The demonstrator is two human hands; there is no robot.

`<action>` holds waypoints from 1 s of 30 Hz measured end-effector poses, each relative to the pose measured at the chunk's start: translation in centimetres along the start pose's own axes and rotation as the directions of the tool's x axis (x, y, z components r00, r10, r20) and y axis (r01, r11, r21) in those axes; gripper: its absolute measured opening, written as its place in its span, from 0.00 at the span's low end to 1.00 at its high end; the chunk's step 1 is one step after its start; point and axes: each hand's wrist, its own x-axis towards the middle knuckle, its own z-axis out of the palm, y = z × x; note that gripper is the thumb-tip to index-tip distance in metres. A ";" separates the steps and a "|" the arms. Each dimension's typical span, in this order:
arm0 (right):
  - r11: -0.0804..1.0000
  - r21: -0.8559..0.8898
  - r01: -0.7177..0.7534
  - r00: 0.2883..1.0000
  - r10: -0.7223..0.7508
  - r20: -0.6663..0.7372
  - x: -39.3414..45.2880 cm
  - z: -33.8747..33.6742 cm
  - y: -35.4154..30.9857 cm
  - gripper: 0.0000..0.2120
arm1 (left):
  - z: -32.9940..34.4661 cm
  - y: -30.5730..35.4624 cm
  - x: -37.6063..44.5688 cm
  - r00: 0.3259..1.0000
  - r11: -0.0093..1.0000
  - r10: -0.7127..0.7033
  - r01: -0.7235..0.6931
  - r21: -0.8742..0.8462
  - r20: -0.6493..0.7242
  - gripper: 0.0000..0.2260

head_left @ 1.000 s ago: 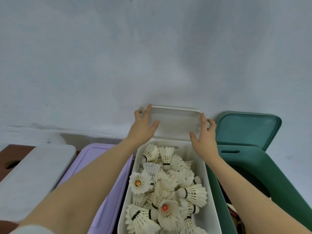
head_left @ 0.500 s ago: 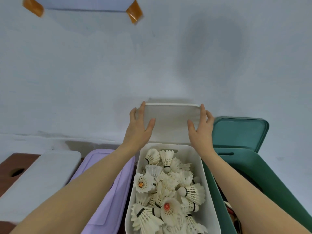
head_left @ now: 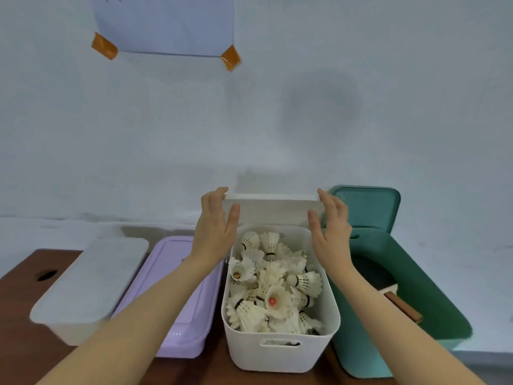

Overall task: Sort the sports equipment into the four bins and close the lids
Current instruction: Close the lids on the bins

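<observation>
White bin, packed with shuttlecocks, stands third from the left in a row of four on a brown table, against a pale wall. Its white lid is raised behind the far rim, tilted up toward the wall, and both of a person's hands are at its upper corners. The left hand holds the lid's left corner, fingertips curled over the top edge and thumb spread against the lid's near face. The right hand mirrors it at the right corner, fingers reaching up to the top edge and thumb pointing inward over the lid's face; how far its fingertips wrap the edge cannot be told. Both bare forearms reach in from the bottom of the frame, one on each side of the white bin. Just to the left sits a purple bin with its lid down, and beyond that a clear bin, also lidded. On the right, touching or nearly touching the white bin, a green bin stands open, its green lid propped upright at the back; a dark item with a brown wooden handle lies inside. A dark oval hole marks the table's left end. On the wall above, a pale blue sheet is fixed at its lower corners with orange tape.
</observation>
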 end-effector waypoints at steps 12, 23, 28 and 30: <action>0.987 -0.142 0.070 0.968 -0.033 0.247 -12.0 -2.1 3.2 0.20 | -0.9 -4.2 -10.7 0.933 0.996 -0.093 0.093 0.015 0.349 0.32; 0.941 -0.306 0.142 0.944 -0.035 0.329 -18.6 -2.8 6.0 0.16 | 0.8 -5.2 -16.8 0.911 0.993 -0.121 0.117 0.036 0.395 0.33; 0.946 -0.302 0.116 0.942 -0.009 0.336 -19.8 -2.7 6.0 0.16 | 0.7 -5.2 -17.9 0.910 0.993 -0.120 0.115 0.036 0.396 0.31; 0.943 -0.310 0.118 0.942 -0.007 0.336 -20.1 -2.7 5.9 0.16 | 0.7 -5.3 -18.3 0.901 0.992 -0.122 0.112 0.050 0.417 0.33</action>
